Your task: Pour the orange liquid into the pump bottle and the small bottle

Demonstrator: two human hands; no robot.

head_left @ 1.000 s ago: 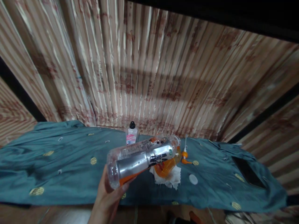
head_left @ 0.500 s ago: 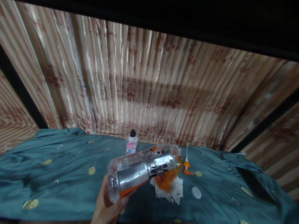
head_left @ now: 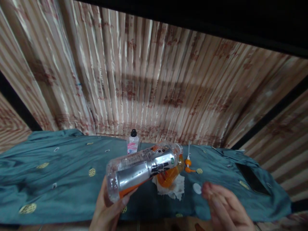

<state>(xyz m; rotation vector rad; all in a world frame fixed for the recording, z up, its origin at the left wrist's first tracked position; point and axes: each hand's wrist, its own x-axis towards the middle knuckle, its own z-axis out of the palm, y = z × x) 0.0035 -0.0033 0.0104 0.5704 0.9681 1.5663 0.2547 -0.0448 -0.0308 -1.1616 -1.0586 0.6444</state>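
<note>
My left hand [head_left: 108, 205] is closed around the base of a clear plastic bottle [head_left: 134, 175] with a silver and orange label. The bottle is tilted, its neck pointing up and to the right. Behind that neck, an orange transparent bottle [head_left: 168, 178] is partly hidden, standing over a crumpled white tissue [head_left: 176, 189]. My right hand [head_left: 227, 207] is at the lower right, fingers bent and smeared by motion, so I cannot tell whether they hold anything. Its fingertips are right beside a white round disc [head_left: 197, 188] on the cloth.
An orange pump head [head_left: 188, 163] with its tube lies right of the orange bottle. A small bottle with a black cap [head_left: 133, 142] stands behind the tilted one. A dark flat phone-like slab [head_left: 252, 179] lies at the right on the green cloth [head_left: 69, 179]. Striped curtains [head_left: 144, 80] hang behind.
My right hand has come into view at the lower right, near the white disc. My left hand still holds the tilted bottle. The view has shifted slightly.
</note>
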